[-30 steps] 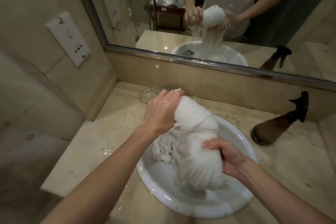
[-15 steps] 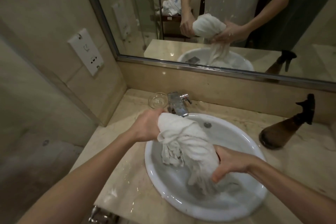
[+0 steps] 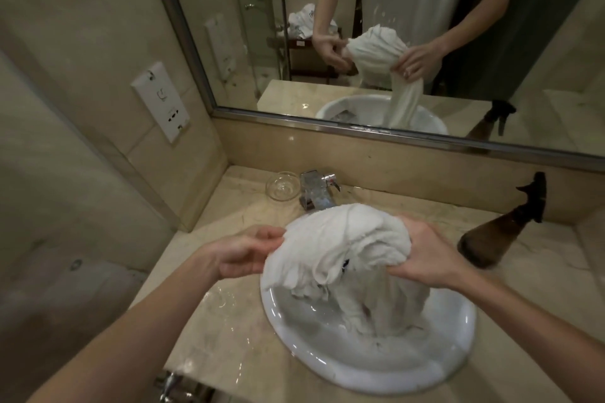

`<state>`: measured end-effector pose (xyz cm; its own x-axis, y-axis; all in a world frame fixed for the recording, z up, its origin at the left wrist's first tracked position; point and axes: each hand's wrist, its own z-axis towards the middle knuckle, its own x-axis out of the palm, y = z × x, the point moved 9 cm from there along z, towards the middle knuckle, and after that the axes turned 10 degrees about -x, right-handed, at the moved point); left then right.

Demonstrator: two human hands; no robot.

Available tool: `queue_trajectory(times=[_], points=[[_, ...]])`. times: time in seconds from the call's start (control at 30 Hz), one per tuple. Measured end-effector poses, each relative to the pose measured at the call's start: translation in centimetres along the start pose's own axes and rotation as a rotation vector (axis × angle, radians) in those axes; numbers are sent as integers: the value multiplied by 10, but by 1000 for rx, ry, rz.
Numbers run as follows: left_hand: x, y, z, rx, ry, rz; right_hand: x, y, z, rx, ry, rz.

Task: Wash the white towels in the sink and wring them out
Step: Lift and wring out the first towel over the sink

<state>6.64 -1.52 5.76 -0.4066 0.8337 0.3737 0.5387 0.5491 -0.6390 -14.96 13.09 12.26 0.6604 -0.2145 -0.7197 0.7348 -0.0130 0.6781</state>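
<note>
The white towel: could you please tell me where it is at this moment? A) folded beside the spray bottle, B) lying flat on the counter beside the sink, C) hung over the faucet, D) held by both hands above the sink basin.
D: the left hand and the right hand each grip an end of the white towel, whose lower part hangs into the sink.

You've got the white towel (image 3: pixel 347 239) bunched and wet, lifted over the sink (image 3: pixel 370 366). Its upper part is spread in folds between your hands; the lower end hangs twisted down into the white round basin.
</note>
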Motion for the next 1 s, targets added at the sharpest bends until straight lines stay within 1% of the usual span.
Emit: queue_trajectory(times=[0.1, 0.13, 0.17, 0.23, 0.3, 0.33, 0.4, 0.43, 0.47, 0.5, 0.53, 0.57, 0.6, 0.63, 0.67, 0.7, 0.77, 0.8, 0.87, 1.0], points=[[27, 19, 0, -26, -4, -131, -27, 14, 4, -161, -26, -239], [34, 24, -1, -39, -23, -196, -33, 19, 3, -223, -37, -298], [40, 30, 0, -59, -9, -234, -38, 23, 2, -263, -41, -340], [47, 43, 11, -97, 82, -197, -46, 30, 1, -310, -47, -402], [70, 43, 9, -80, 216, -109, -51, 36, -2, -356, -46, -445], [83, 38, 7, -34, 325, -82, -50, 36, -4, -370, -31, -462], [105, 38, -1, -34, 551, -19, -47, 32, -7, -363, 2, -499], [113, 39, -8, -68, 609, 20, -47, 33, -8, -359, 13, -504], [115, 40, -13, -105, 591, 54, -47, 33, -9, -365, 16, -501], [111, 40, -15, -134, 512, 72, -46, 35, -9, -364, 31, -501], [102, 37, -15, -136, 383, 87, -46, 34, -8, -368, 47, -514], [90, 30, -14, -98, 220, 154, -44, 31, -6, -342, 86, -534], [78, 19, -16, -47, 41, 304, -40, 27, -4, -304, 137, -545], [70, 5, -20, 9, -133, 503, -34, 23, -2, -243, 196, -545], [68, -13, -25, 79, -266, 703, -31, 17, 0, -192, 233, -540], [71, -30, -30, 151, -378, 891, -27, 14, 1, -145, 248, -527], [74, -57, -34, 237, -580, 1222, -22, 12, 6, -83, 239, -477], [74, -68, -33, 267, -659, 1343, -19, 11, 7, -46, 248, -449], [72, -89, -29, 316, -772, 1496, -12, 8, 10, 65, 274, -334], [67, -118, -23, 408, -934, 1613, 1, 0, 4, 286, 235, 70]])
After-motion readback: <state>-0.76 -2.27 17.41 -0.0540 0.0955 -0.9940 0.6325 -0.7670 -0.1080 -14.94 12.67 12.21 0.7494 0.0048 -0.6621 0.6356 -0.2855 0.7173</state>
